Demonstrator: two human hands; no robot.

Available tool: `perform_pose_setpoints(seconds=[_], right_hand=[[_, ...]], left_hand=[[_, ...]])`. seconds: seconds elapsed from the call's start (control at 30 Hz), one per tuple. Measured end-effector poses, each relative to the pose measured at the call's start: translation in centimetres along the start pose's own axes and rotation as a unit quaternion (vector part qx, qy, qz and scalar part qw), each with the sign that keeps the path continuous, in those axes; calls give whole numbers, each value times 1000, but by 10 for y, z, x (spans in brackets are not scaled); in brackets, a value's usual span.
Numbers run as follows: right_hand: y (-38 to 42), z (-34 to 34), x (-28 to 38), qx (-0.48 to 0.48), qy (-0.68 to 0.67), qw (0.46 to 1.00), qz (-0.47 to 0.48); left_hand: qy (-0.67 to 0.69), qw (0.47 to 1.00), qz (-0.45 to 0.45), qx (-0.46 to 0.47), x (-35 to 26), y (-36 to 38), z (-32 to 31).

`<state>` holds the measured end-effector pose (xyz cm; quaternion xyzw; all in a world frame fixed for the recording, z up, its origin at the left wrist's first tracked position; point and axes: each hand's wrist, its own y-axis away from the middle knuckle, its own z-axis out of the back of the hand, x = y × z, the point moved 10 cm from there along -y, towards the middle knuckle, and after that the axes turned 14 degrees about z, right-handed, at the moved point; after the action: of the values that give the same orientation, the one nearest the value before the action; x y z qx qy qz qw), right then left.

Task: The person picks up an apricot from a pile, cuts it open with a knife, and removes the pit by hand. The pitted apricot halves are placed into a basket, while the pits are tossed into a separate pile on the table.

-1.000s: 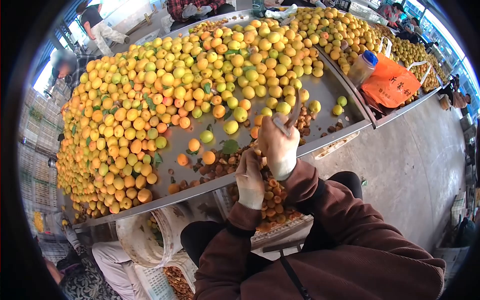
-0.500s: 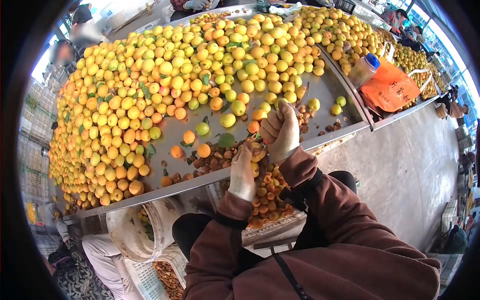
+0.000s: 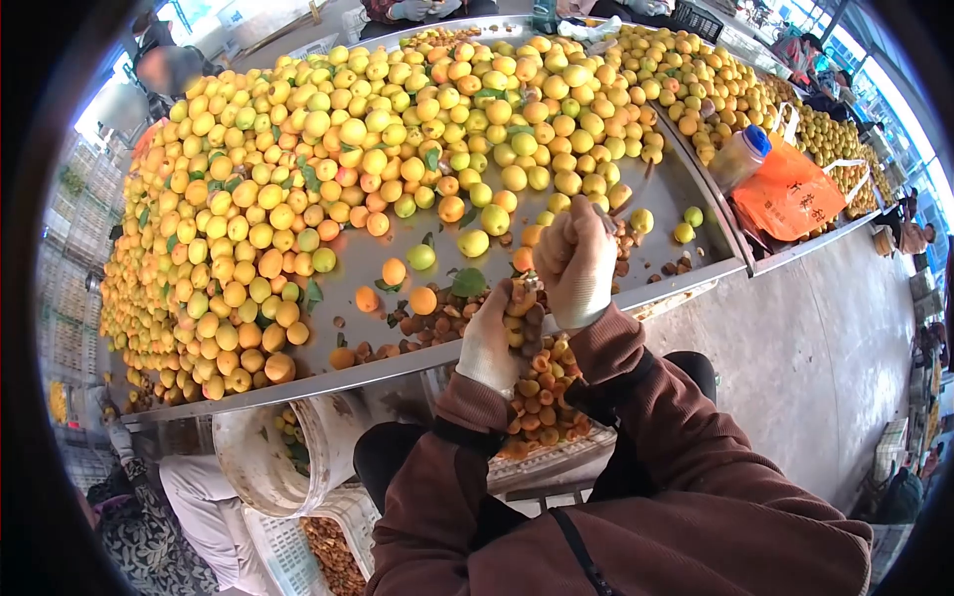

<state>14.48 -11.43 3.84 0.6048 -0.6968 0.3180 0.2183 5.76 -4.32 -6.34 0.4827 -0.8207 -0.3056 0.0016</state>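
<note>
My gloved left hand (image 3: 493, 340) grips a yellow apricot (image 3: 521, 303) at the front edge of the metal table (image 3: 348, 370). My gloved right hand (image 3: 579, 260) is closed around a knife (image 3: 628, 204), blade pointing up and away, right beside the apricot. A heap of yellow and orange apricots (image 3: 328, 169) covers the table beyond both hands. Brown pits (image 3: 442, 320) lie scattered just left of my left hand. Under my hands a crate of halved apricots (image 3: 542, 402) rests on my lap.
A white bucket (image 3: 288, 452) stands below the table edge at left, a second crate (image 3: 308, 546) beneath it. An orange bag (image 3: 790, 194) and a blue-capped jar (image 3: 740, 157) sit at right. Other people work at the far side and left. Bare concrete floor at right.
My hands came together: the left hand rose to the table edge with an apricot, and the right hand with the knife came down beside it. The view shifted slightly.
</note>
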Motion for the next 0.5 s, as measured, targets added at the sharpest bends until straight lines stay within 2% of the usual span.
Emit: perform_pose_setpoints(seconds=[0.03, 0.13, 0.2, 0.27, 0.33, 0.37, 0.5], right_hand=[[-5, 4, 2, 3, 8, 1000, 11], [-14, 17, 6, 24, 40, 999, 16], [-12, 24, 7, 51, 207, 977, 7], [-10, 28, 10, 39, 210, 977, 7], [-7, 31, 13, 36, 247, 968, -21], [-10, 36, 13, 45, 240, 970, -16], [-14, 53, 21, 14, 231, 972, -29]], left_hand=[[-2, 999, -7, -51, -3, 2, 1], [15, 996, -48, -74, -17, 0, 10], [13, 992, -79, -97, -27, 5, 10], [14, 987, -107, -123, -34, 9, 16], [-194, 937, -242, -159, -62, 23, 12], [-102, 952, -215, -192, -61, 15, 27], [-118, 927, -249, -253, -73, 22, 29]])
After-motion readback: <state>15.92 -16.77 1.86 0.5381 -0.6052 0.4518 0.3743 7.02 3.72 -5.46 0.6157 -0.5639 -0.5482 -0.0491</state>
